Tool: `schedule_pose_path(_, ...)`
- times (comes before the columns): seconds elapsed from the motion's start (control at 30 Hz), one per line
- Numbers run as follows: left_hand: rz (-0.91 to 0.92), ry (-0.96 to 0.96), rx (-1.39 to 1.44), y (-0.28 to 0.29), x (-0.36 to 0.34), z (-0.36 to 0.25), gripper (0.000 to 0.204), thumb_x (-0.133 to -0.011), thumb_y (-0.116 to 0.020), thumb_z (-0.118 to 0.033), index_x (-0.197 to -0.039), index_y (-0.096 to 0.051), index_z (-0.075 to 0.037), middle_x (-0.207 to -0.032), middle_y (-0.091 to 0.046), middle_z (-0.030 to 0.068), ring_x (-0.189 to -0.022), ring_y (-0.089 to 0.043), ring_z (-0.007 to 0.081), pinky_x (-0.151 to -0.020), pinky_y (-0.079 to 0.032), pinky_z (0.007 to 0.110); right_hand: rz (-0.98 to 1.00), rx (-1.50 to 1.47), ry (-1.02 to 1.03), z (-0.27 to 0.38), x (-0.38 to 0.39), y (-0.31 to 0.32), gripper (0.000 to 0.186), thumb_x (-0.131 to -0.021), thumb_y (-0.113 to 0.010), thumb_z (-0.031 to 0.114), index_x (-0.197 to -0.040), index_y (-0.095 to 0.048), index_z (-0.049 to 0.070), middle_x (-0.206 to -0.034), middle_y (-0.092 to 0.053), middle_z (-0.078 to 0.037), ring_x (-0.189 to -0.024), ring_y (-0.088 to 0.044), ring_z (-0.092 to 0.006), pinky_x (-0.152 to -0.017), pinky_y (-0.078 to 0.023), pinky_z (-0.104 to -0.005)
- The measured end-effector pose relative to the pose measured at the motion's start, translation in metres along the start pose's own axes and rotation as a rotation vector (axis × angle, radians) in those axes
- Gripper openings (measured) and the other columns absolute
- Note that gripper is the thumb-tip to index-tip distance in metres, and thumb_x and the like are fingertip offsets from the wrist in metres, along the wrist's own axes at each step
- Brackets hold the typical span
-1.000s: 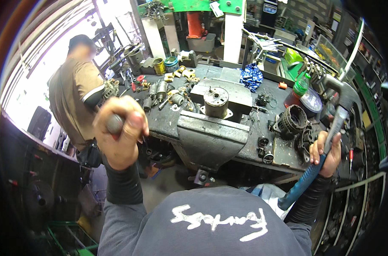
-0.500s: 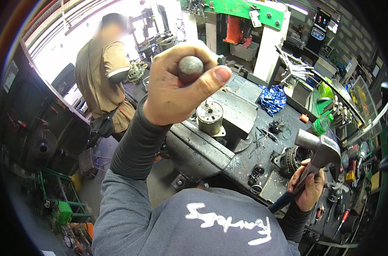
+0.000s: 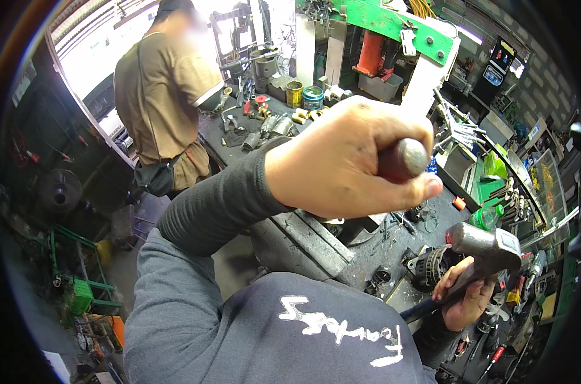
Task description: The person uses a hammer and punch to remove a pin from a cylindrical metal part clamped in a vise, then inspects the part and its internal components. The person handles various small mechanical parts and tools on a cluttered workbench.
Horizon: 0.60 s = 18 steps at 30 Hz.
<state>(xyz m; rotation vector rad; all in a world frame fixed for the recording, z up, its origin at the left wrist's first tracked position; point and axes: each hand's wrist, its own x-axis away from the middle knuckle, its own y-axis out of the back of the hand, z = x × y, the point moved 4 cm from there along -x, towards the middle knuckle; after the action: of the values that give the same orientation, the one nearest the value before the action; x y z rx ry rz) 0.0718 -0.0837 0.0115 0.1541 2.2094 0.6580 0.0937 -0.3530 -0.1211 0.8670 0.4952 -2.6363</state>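
Holding two tools: by my judgement, the step in hand is keeping a metal bar [image 3: 410,157] and a hammer [image 3: 482,248] raised above the work; neither seems to meet another thing. A next move would call for a firm hold on both and a clear view past the left fist.
Left hand [image 3: 357,165]: right of the frame's middle, closed in a fist around the bar, thumb along its lower side with the tip to the right. The bar's rounded end faces the camera; its other end is hidden.
Left arm: rising from the lower left, elbow bent, then slanting up and right, with a dark cuff [image 3: 223,185] over the forearm.
Right hand [image 3: 463,296]: lower right, fingers wrapped around the hammer just below its head. The blunt face points left; the handle slants down and left.
Vise [image 3: 300,246]: below the middle, partly covered by the left hand and forearm; I cannot tell what sits in it.
Desk [image 3: 366,257]: around the vise, bearing a round metal part [image 3: 431,270] left of the right hand.
Tins: yellow tin [image 3: 294,94] and blue tin [image 3: 313,98], side by side, upper middle.
Co-worker [image 3: 156,115]: upper left, in a brown shirt.
Green beam [image 3: 392,29]: upper right of middle.
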Motion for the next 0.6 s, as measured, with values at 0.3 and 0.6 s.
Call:
schedule_pose_path(0.3, 0.099, -0.189, 0.037, -0.032, -0.015, 0.013, 0.02, -0.073, -0.069, -0.014, -0.071, -0.053, -0.002, -0.063, -0.05, 0.0132, -0.056, -0.052, 0.0315, -0.053, -0.042, 0.036, -0.042, 0.37, 0.354, 0.081, -0.051, 0.01, 0.06, -0.094, -0.042, 0.047, -0.113, -0.035, -0.01, -0.07, -0.04, -0.01, -0.049, -0.041, -0.0144, -0.042, -0.036, -0.0247)
schedule_pose_path(0.6, 0.09, -0.079, 0.13, -0.03, -0.014, 0.012, 0.015, -0.071, -0.069, -0.01, -0.073, -0.056, -0.002, -0.061, -0.053, 0.0115, -0.052, -0.049, 0.0234, -0.053, -0.043, 0.032, -0.055, 0.439, 0.334, 0.111, -0.086, 0.002, 0.057, -0.095, -0.041, 0.046, -0.112, -0.042, -0.008, -0.071, -0.044, -0.009, -0.05, -0.038, -0.0116, -0.042, -0.033, -0.0229)
